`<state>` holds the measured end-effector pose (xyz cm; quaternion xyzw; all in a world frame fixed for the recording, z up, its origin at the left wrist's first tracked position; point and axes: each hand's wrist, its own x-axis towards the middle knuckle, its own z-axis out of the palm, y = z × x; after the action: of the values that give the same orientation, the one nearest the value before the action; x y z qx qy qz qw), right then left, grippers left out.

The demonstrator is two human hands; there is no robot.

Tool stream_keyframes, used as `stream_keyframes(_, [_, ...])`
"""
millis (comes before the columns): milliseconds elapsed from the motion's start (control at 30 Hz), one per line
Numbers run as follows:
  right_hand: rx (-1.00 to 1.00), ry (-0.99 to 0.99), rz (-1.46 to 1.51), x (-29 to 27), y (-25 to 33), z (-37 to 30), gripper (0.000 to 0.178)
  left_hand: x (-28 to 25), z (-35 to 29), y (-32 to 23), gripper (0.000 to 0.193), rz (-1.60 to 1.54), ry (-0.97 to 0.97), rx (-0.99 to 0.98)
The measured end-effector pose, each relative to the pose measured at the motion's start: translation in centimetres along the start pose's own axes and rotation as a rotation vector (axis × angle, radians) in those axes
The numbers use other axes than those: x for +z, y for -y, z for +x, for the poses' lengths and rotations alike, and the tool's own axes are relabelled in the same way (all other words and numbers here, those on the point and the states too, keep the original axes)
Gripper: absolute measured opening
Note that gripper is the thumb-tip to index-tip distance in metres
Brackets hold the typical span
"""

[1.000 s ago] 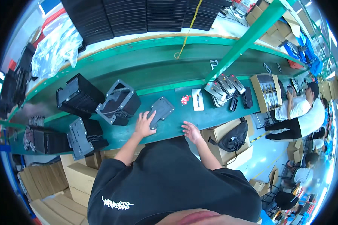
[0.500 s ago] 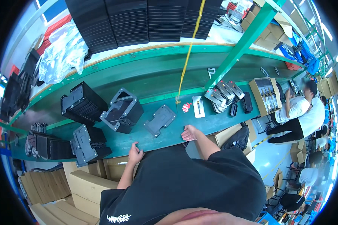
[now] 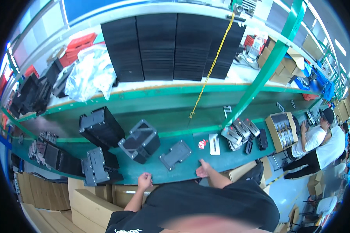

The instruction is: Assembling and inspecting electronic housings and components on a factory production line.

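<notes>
Dark grey notched panel, lying flat on the green workbench, between the person's two hands and slightly beyond them. Its long axis runs obliquely, from near left to far right. The right hand, to the near right of the panel, appears slightly the closer; the left hand is to the near left, at the bench's near edge. Neither touches the panel. The right hand's fingers are extended, with nothing visible in its grasp; the left is loosely curled, and whether it encloses anything small cannot be told. On the panel's left, a narrow gap separates it from the stack of dark frames; the stack of notched panels stands farther left, near the front edge. To the far right lie red scraps and, just beside them, a white card. Bare bench surface shows on the panel's near and right sides; a green rail bounds the far side.
</notes>
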<state>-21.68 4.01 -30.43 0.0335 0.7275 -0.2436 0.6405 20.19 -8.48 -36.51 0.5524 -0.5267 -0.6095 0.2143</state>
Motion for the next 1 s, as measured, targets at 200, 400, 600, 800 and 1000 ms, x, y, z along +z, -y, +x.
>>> stream_keyframes(200, [-0.044,0.005,-0.014,-0.3,-0.6,0.1,0.083,0.2,0.2,-4.3,0.031,-0.116,-0.032,-0.298])
stream_keyframes(400, [-0.056,-0.020,-0.027,0.1,0.2,-0.6,0.080,0.2,0.3,-5.6,0.035,-0.130,-0.049,-0.345])
stream_keyframes(600, [-0.187,-0.140,-0.003,-1.3,-2.8,5.4,0.080,0.8,1.2,-6.2,0.039,-0.051,-0.068,-0.324])
stream_keyframes(800, [-0.161,0.042,0.110,-1.0,-1.9,2.4,0.065,0.4,0.4,-3.9,0.039,-0.128,-0.078,-0.266])
stream_keyframes(1000, [-1.011,0.027,0.125,2.8,5.6,-9.8,0.071,2.1,-0.6,-5.4,0.058,0.157,-0.031,0.076])
